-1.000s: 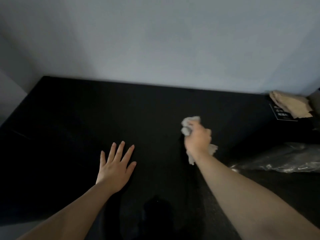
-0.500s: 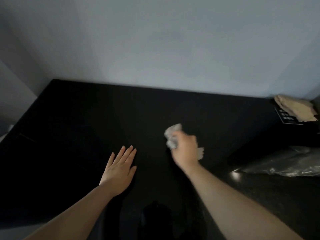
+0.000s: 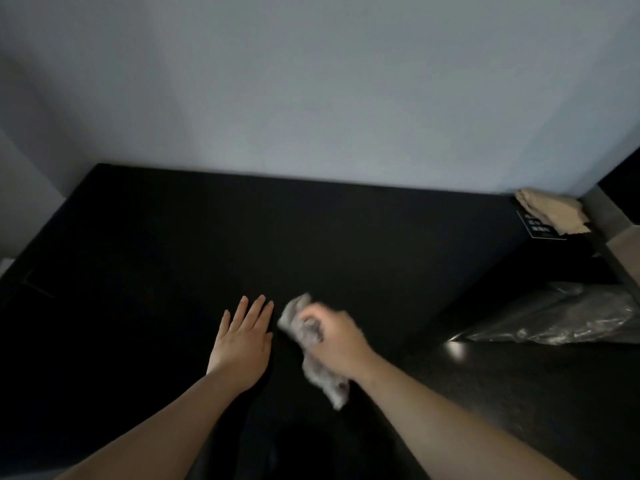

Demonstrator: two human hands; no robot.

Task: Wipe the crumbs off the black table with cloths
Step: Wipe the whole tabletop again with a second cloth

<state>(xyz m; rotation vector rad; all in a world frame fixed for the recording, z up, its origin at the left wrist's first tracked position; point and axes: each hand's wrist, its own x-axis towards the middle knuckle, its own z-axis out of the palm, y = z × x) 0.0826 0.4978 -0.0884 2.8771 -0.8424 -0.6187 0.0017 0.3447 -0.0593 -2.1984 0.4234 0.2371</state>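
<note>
The black table (image 3: 242,237) fills the lower half of the view, set against a pale wall. My right hand (image 3: 337,337) grips a crumpled grey cloth (image 3: 308,332) and holds it down on the tabletop near the front middle; a tail of the cloth trails toward me under the wrist. My left hand (image 3: 242,336) lies flat on the table with its fingers straight, just left of the cloth. No crumbs can be made out on the dark surface.
A beige folded cloth (image 3: 550,211) lies on a small black sign at the table's far right corner. A crinkled clear plastic bag (image 3: 568,320) sits to the right, lower down. The table's left edge runs diagonally at the far left.
My right hand has dragged the grey cloth leftward and toward me, ending close beside my left hand. The left hand has stayed flat on the table.
</note>
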